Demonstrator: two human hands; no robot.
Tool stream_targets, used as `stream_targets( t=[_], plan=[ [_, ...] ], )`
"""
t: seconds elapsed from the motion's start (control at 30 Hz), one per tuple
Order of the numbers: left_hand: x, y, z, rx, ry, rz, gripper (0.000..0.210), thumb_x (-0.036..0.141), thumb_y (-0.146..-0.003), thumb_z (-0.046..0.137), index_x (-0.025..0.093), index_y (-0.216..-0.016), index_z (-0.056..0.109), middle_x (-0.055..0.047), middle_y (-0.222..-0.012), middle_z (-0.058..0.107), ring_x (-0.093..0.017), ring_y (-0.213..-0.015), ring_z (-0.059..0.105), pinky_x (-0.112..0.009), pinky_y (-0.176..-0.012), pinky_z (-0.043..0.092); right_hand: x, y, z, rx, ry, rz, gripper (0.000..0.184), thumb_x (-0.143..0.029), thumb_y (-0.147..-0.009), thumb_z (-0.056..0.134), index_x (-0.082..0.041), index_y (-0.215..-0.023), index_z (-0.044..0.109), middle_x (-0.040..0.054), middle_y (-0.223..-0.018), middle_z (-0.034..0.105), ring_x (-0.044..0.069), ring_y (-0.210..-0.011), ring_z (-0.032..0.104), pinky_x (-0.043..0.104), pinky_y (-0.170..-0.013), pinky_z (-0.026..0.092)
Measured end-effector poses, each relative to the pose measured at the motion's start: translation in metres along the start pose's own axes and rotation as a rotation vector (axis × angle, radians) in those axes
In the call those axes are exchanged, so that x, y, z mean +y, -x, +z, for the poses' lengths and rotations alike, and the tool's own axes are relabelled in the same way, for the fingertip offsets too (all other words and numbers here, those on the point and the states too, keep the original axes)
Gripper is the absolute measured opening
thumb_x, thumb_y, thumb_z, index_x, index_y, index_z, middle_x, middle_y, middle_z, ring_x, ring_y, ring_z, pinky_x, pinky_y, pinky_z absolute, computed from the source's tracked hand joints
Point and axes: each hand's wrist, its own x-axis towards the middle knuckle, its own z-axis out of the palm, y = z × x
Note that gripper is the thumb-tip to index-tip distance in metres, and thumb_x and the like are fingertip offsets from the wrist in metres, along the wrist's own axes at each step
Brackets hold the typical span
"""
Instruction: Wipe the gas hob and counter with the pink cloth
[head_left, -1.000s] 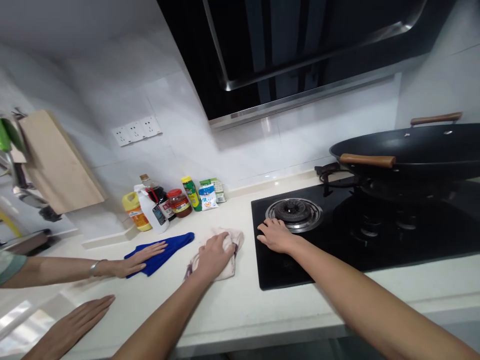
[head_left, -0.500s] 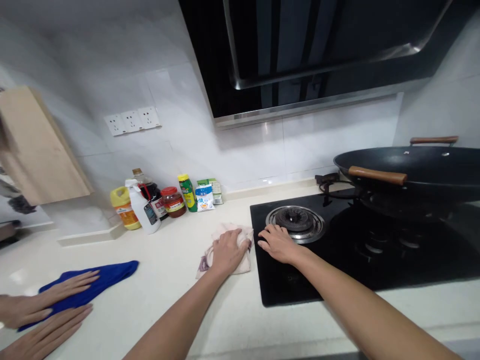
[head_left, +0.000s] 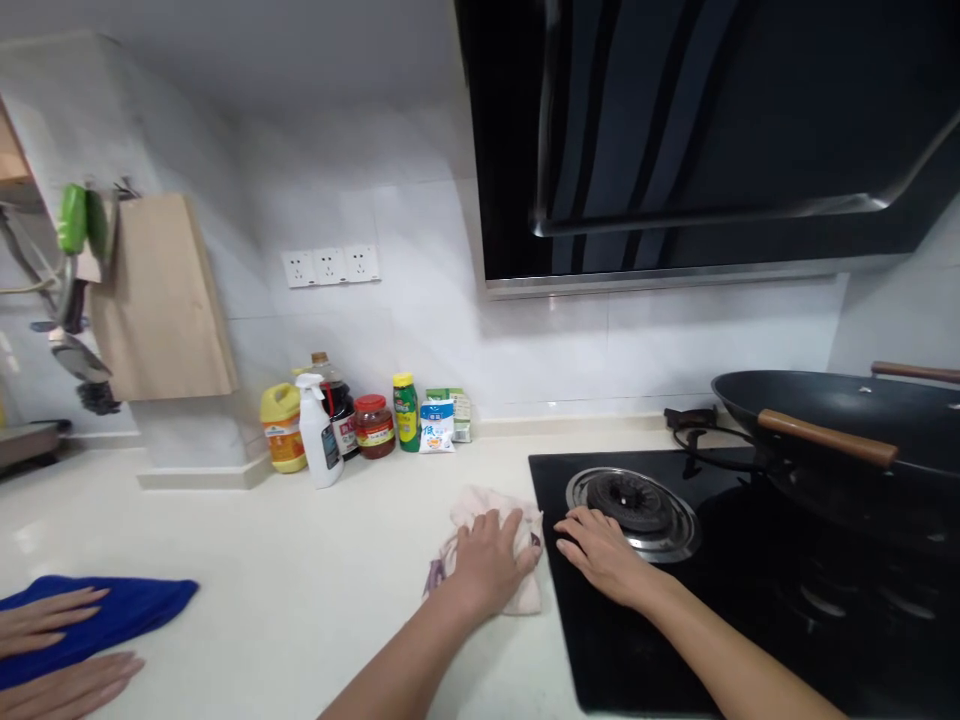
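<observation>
My left hand (head_left: pixel 491 565) presses down on a pale pink cloth (head_left: pixel 472 505) on the white counter, its fingers bent over the bunched fabric. The cloth lies beside the left edge of the black glass gas stove (head_left: pixel 600 640). On the stove, in front of the round left burner (head_left: pixel 630 500), rests my right hand (head_left: pixel 604 555). It is empty, with fingers slightly bent and apart. At far left, a co-worker's two hands (head_left: pixel 60 620) lie flat, at least one of them on a blue cloth (head_left: pixel 161 597).
A black wok (head_left: pixel 795 395) with wooden handles sits at right, beneath the range hood (head_left: pixel 690 120). Along the wall stand a white spray bottle (head_left: pixel 321 435), a yellow jug (head_left: pixel 283 430), a red-lidded jar (head_left: pixel 373 428), a green bottle (head_left: pixel 406 415) and a small packet (head_left: pixel 437 428). A cutting board (head_left: pixel 161 300) hangs at left.
The view has tilted up and turned left. My left hand stays on the pink cloth and my right hand on the stove. The co-worker's hands and blue cloth have moved left in view.
</observation>
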Motion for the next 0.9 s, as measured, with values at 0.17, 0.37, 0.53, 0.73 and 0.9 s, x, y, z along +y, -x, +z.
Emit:
stream_targets(
  t=[0.17,0.37,0.53,0.73,0.9],
  plan=[
    [-0.002,0.003,-0.001,-0.009,0.007,0.003,0.065,0.062,-0.094,0.034,0.029,-0.149,0.039,-0.015,-0.140,0.052,-0.037,-0.128,0.048,-0.058,-0.106,0.035,0.001,0.002,0.001,0.014,-0.024,0.016,0.035,-0.042,-0.100,0.039,-0.027,-0.119,0.064,0.0098,-0.125,0.057,0.026,-0.112,0.053,0.044,-0.097,0.041],
    [-0.006,0.006,-0.009,-0.046,0.064,0.009,0.064,0.061,-0.095,0.033,0.028,-0.150,0.039,-0.015,-0.142,0.052,-0.037,-0.129,0.047,-0.060,-0.106,0.033,-0.021,0.006,-0.012,0.112,-0.188,-0.030,0.035,-0.043,-0.101,0.034,-0.029,-0.122,0.058,0.0087,-0.128,0.055,0.024,-0.119,0.052,0.045,-0.103,0.041],
    [-0.011,0.003,-0.023,-0.074,0.196,-0.064,0.058,0.053,-0.100,0.023,0.026,-0.147,0.043,-0.013,-0.134,0.060,-0.033,-0.124,0.055,-0.051,-0.103,0.040,-0.033,0.008,-0.017,0.101,-0.297,-0.164,0.036,-0.045,-0.101,0.037,-0.027,-0.125,0.056,0.0089,-0.128,0.054,0.022,-0.118,0.052,0.043,-0.107,0.040],
    [-0.024,-0.005,-0.023,0.056,0.376,-0.135,0.054,0.048,-0.101,0.022,0.022,-0.141,0.048,-0.011,-0.127,0.067,-0.027,-0.118,0.061,-0.036,-0.101,0.042,-0.052,0.007,-0.024,-0.041,-0.389,-0.159,0.042,-0.049,-0.100,0.037,-0.026,-0.132,0.052,0.0098,-0.136,0.047,0.023,-0.126,0.046,0.042,-0.111,0.036],
    [-0.032,-0.008,-0.021,0.137,0.497,-0.179,0.051,0.049,-0.100,0.026,0.024,-0.133,0.055,-0.010,-0.121,0.070,-0.027,-0.115,0.063,-0.034,-0.096,0.044,-0.099,0.003,-0.032,-0.242,-0.204,-0.222,0.051,-0.060,-0.092,0.050,-0.029,-0.133,0.054,0.0089,-0.143,0.042,0.031,-0.129,0.040,0.052,-0.110,0.032]
  ],
)
